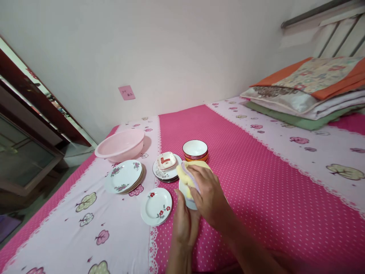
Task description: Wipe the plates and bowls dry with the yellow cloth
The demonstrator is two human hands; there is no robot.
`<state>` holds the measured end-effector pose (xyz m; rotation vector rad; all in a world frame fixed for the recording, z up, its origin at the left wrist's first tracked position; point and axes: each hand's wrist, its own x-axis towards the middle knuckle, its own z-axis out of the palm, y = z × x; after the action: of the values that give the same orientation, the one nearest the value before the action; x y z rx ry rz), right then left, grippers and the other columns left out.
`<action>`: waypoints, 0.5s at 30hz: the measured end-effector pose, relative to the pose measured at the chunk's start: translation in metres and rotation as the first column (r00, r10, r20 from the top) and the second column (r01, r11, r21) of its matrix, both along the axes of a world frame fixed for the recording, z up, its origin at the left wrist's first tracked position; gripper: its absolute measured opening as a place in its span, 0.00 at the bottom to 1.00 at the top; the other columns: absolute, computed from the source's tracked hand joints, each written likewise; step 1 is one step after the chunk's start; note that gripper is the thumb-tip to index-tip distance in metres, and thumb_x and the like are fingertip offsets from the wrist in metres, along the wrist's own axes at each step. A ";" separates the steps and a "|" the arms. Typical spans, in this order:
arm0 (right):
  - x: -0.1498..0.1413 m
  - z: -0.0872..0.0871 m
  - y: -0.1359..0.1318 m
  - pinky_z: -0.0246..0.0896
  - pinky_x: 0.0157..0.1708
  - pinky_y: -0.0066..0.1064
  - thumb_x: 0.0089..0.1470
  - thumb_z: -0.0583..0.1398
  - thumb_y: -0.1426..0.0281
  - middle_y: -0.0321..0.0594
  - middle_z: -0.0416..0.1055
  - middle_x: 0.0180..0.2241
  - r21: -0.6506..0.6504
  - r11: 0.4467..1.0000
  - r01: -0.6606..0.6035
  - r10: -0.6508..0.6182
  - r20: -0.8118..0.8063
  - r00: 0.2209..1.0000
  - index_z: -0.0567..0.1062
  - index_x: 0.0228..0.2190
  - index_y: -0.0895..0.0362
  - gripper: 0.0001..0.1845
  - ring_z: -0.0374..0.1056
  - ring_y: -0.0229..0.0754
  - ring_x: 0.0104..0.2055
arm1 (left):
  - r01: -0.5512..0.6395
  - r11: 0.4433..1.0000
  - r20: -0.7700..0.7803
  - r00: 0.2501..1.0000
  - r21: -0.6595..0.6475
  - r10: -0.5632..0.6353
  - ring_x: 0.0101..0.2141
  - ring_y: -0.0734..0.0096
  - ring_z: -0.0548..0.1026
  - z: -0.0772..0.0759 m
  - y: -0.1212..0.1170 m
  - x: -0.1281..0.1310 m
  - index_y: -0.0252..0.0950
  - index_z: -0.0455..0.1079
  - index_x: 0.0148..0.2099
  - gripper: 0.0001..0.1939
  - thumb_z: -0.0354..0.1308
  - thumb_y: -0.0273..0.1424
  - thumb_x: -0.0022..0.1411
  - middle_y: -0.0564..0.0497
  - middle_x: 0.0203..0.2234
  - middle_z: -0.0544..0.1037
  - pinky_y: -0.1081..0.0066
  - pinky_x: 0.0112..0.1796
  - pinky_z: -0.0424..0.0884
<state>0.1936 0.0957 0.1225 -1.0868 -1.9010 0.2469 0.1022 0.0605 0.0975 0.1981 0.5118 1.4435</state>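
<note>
My left hand [184,220] grips a white dish [190,204] from below, thumb along its near left edge. Much of the dish is covered, so whether it is a plate or a bowl cannot be told. My right hand [207,190] presses a yellow cloth [185,176] with a purple edge against the dish, fingers closed over the cloth. Left of my hands lies a small white plate [155,208] with red flowers. Just beyond, a square red-and-white dish [166,160] rests on a short stack of plates [159,173]. Behind the cloth stand stacked bowls [195,147].
Farther left are a stack of flowered plates [127,175] and a pink basin [121,142]. Everything stands on a pink-and-white bedspread [242,171]. Folded bedding [308,95] is piled at the back right. The wall [182,57] closes off the far side.
</note>
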 end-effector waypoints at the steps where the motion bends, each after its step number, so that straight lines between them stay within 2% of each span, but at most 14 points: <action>1: 0.005 -0.002 0.004 0.56 0.65 0.53 0.62 0.53 0.76 0.51 0.67 0.63 0.003 1.000 0.010 -0.010 -0.027 1.000 0.65 0.63 0.57 0.29 0.59 0.54 0.66 | 0.009 1.000 -0.013 1.000 0.021 -0.009 0.64 0.60 0.70 0.000 -0.001 0.000 0.40 0.69 0.68 0.27 0.43 0.46 0.77 0.43 0.61 0.77 0.58 0.66 0.61; 6: 0.017 -0.016 0.019 0.60 0.64 0.53 0.65 0.52 0.70 0.54 0.66 0.62 -0.116 0.993 0.031 -0.045 -0.119 0.992 0.62 0.65 0.58 0.27 0.62 0.54 0.65 | -0.010 0.994 -0.037 0.999 0.111 0.014 0.66 0.50 0.66 -0.002 0.002 -0.017 0.42 0.66 0.69 0.30 0.46 0.50 0.74 0.42 0.65 0.73 0.48 0.65 0.62; 9: 0.015 -0.020 0.019 0.63 0.61 0.51 0.65 0.52 0.71 0.55 0.69 0.58 -0.206 0.978 0.039 -0.043 -0.018 0.999 0.64 0.63 0.59 0.26 0.65 0.55 0.62 | -0.033 0.992 -0.004 0.999 0.120 0.033 0.68 0.48 0.63 -0.004 0.007 -0.028 0.45 0.63 0.71 0.31 0.47 0.51 0.73 0.42 0.67 0.69 0.45 0.65 0.61; 12: 0.010 -0.015 0.007 0.64 0.60 0.50 0.62 0.53 0.76 0.55 0.70 0.55 -0.237 0.971 0.035 -0.009 0.109 0.994 0.67 0.61 0.60 0.26 0.67 0.55 0.58 | -0.072 0.993 0.035 0.997 0.091 0.069 0.67 0.48 0.65 -0.005 0.012 -0.035 0.41 0.64 0.70 0.33 0.48 0.52 0.72 0.40 0.66 0.70 0.47 0.65 0.60; 15: 0.001 -0.001 -0.012 0.65 0.59 0.48 0.58 0.54 0.81 0.54 0.72 0.54 -0.230 0.972 -0.044 0.092 0.204 0.975 0.70 0.59 0.60 0.28 0.68 0.54 0.56 | -0.143 0.988 0.049 0.989 0.054 0.140 0.64 0.51 0.69 -0.009 0.015 -0.041 0.36 0.71 0.65 0.31 0.46 0.50 0.74 0.39 0.60 0.77 0.51 0.66 0.61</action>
<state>0.1949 0.0833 0.1217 -1.2398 -2.1446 0.4062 0.0611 0.0756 0.0890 0.1771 0.4553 1.5992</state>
